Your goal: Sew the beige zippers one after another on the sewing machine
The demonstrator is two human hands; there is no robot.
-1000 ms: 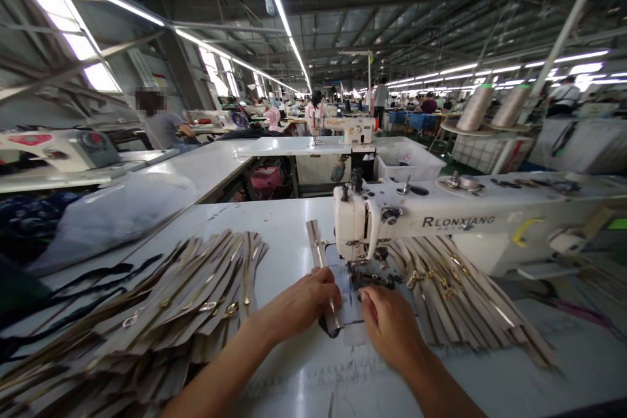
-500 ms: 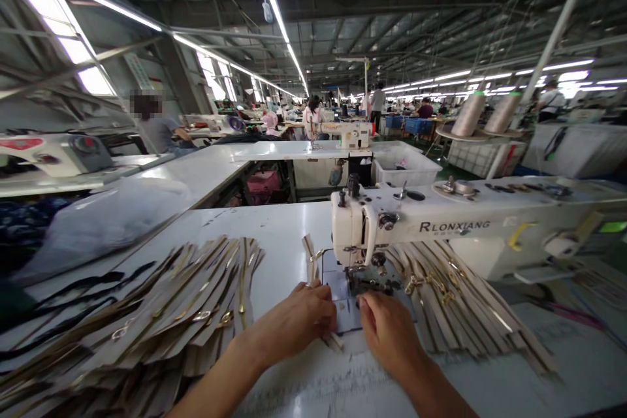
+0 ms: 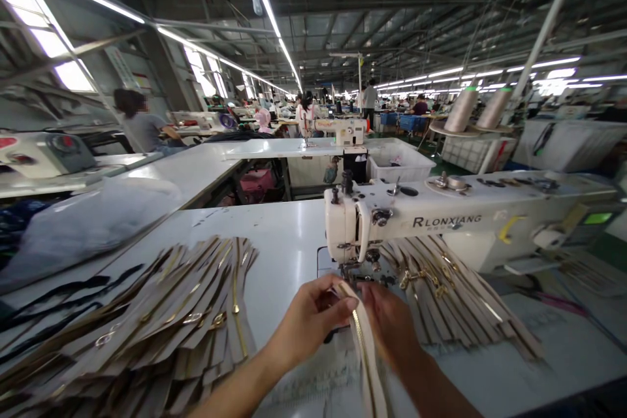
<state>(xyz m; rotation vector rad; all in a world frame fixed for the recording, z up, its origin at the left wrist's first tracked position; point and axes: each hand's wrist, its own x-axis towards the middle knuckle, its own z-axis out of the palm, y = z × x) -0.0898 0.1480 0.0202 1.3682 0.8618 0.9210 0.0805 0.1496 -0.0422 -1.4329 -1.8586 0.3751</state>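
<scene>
A beige zipper [image 3: 362,346] with gold teeth hangs in a curve in front of the sewing machine [image 3: 350,228]. My left hand [image 3: 313,317] pinches its upper end between thumb and fingers. Against the zipper's right edge, my right hand [image 3: 392,320] is closed, its fingertips partly hidden behind the strip. Both hands are just in front of the needle area, which they partly cover. To the left lies a thick spread of similar zippers [image 3: 196,313] with gold pulls. Another row of zippers [image 3: 450,300] lies under the machine arm on the right.
Dark straps [image 3: 59,294] and a clear plastic bag [image 3: 98,215] lie on the left of the white table [image 3: 279,228]. Thread cones [image 3: 460,111] stand at the back right. A white bin [image 3: 399,166] sits beyond the table. A co-worker [image 3: 142,121] is at the far left.
The zipper has come away from the needle area toward me, its upper end now raised in my left hand. My right hand has moved in against it. The view has shifted slightly.
</scene>
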